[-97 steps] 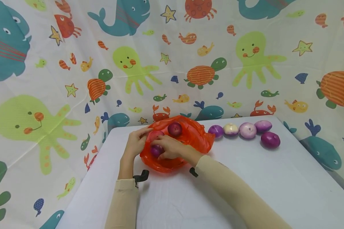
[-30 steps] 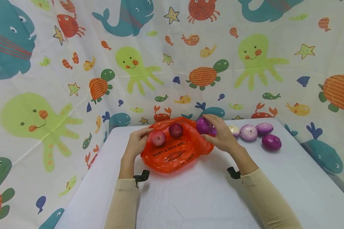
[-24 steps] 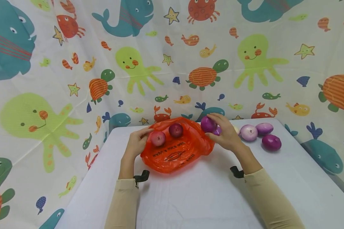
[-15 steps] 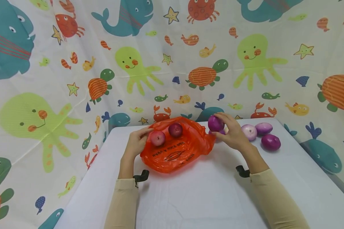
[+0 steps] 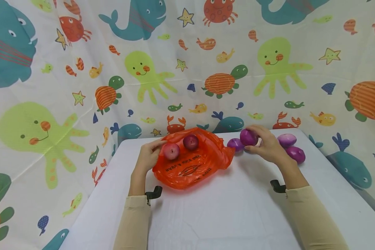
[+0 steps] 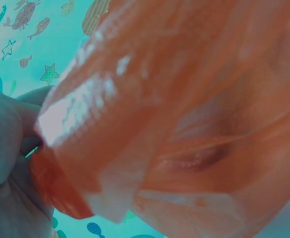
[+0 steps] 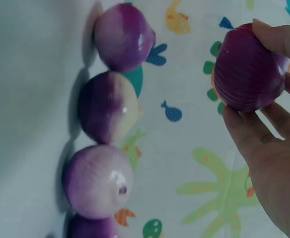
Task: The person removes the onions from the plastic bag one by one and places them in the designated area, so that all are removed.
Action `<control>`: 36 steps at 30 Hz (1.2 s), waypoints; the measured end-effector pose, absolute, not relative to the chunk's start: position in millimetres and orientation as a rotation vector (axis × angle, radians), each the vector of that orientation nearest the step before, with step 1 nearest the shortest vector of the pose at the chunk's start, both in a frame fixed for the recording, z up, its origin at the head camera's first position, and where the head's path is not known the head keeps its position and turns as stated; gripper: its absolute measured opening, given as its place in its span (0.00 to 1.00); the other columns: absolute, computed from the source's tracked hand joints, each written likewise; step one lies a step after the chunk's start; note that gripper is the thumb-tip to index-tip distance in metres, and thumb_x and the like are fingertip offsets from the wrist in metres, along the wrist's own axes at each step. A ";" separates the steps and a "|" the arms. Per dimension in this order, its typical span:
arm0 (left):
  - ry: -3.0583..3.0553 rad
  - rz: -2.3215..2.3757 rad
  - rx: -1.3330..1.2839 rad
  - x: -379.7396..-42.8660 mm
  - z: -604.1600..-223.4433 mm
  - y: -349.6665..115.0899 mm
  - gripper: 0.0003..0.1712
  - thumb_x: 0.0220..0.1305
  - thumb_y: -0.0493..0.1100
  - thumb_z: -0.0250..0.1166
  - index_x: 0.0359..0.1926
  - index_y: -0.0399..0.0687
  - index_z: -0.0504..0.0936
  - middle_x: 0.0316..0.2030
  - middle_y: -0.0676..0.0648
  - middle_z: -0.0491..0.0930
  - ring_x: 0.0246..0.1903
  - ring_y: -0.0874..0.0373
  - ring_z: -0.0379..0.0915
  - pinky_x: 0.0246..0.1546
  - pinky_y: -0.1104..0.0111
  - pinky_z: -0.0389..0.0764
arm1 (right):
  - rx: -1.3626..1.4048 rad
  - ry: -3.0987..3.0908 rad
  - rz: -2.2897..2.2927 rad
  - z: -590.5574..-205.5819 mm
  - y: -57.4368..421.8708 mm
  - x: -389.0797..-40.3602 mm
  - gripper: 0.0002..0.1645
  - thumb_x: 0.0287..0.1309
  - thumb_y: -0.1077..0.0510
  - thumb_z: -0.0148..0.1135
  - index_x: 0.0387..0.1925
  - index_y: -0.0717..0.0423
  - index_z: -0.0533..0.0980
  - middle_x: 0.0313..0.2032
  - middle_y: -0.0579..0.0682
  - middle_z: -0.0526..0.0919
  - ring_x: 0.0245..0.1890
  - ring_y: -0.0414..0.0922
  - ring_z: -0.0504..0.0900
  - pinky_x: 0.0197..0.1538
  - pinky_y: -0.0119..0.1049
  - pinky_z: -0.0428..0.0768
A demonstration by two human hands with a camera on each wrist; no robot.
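Note:
My left hand [image 5: 147, 158] grips the left rim of a red plastic bag [image 5: 214, 149], whose mouth faces me. Two round onions lie in the bag, a pinkish one [image 5: 171, 151] and a dark red one [image 5: 191, 142]. Raised above the table, a purple onion [image 5: 248, 137] is held between the thumb and fingers of my right hand [image 5: 270, 146]. The right wrist view shows this held onion [image 7: 249, 69] apart from a row of onions. In the left wrist view the bag [image 6: 125, 109] hides most of the scene.
On the table [image 5: 206, 215], right of the bag, sit a purple onion [image 5: 235, 144], a pale violet onion [image 5: 287, 139] and a dark purple onion [image 5: 296, 154]. A whitish-purple onion [image 7: 98, 181] shows in the right wrist view. A sea-animal curtain [image 5: 187, 69] hangs behind.
My right hand has come out of the bag with the purple onion and carried it rightward, past the first onion of the row. The left hand stays on the bag's rim.

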State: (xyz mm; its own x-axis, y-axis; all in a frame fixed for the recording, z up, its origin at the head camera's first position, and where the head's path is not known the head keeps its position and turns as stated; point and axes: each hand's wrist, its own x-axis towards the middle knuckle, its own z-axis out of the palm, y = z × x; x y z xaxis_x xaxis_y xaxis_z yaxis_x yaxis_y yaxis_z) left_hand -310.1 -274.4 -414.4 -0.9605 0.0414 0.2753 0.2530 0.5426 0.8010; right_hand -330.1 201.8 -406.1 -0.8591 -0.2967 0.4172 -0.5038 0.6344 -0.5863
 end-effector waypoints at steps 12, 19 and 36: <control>-2.555 -1.381 -0.235 -309.6 -415.4 -275.1 0.19 0.77 0.40 0.57 0.63 0.55 0.85 0.64 0.44 0.82 0.64 0.43 0.77 0.59 0.49 0.84 | 0.523 -2.669 1.098 -402.7 231.6 -329.4 0.47 0.57 0.53 0.78 0.75 0.49 0.67 0.70 0.60 0.71 0.67 0.65 0.72 0.60 0.69 0.79; -2.541 -1.383 -0.258 -309.2 -414.6 -274.9 0.19 0.78 0.39 0.57 0.63 0.54 0.85 0.64 0.43 0.81 0.64 0.42 0.78 0.58 0.49 0.84 | 0.443 -2.746 1.138 -405.0 245.4 -327.4 0.49 0.56 0.47 0.79 0.75 0.49 0.65 0.69 0.60 0.71 0.65 0.65 0.71 0.60 0.68 0.81; -2.555 -1.384 -0.244 -308.8 -414.2 -275.9 0.19 0.77 0.39 0.58 0.63 0.55 0.85 0.64 0.44 0.81 0.64 0.43 0.78 0.58 0.49 0.84 | 0.362 -2.854 0.991 -408.8 266.0 -330.5 0.55 0.53 0.41 0.79 0.76 0.53 0.65 0.71 0.67 0.66 0.64 0.68 0.70 0.64 0.72 0.74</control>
